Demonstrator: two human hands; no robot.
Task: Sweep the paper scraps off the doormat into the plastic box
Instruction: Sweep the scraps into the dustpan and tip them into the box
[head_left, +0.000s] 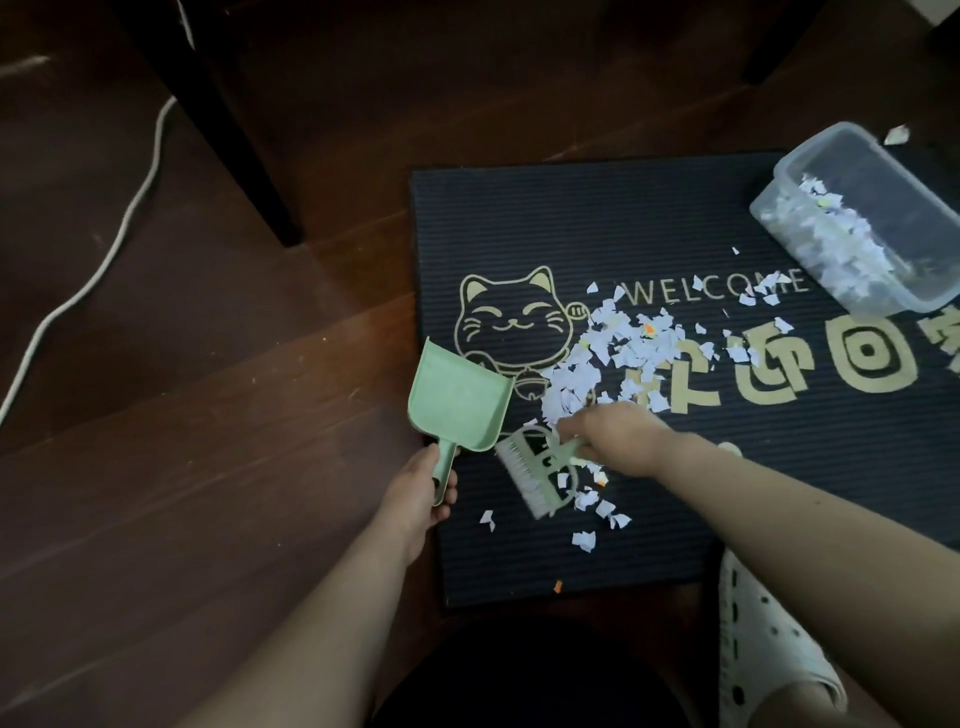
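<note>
Gripping dustpan (457, 400) in left hand (418, 488) and brush (530, 473) in right hand (618, 441), fingers (450, 491) clamped on both handles, the person had the paper scraps (597, 364) heaped on the doormat (519, 234) just right of the pan, the plastic box (930, 296) well beyond.

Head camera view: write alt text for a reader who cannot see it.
A person's left hand holds a green dustpan at the left edge of the doormat while the right hand holds a small brush beside a spread of paper scraps. A clear plastic box, already holding scraps, sits at the mat's far right.
</note>
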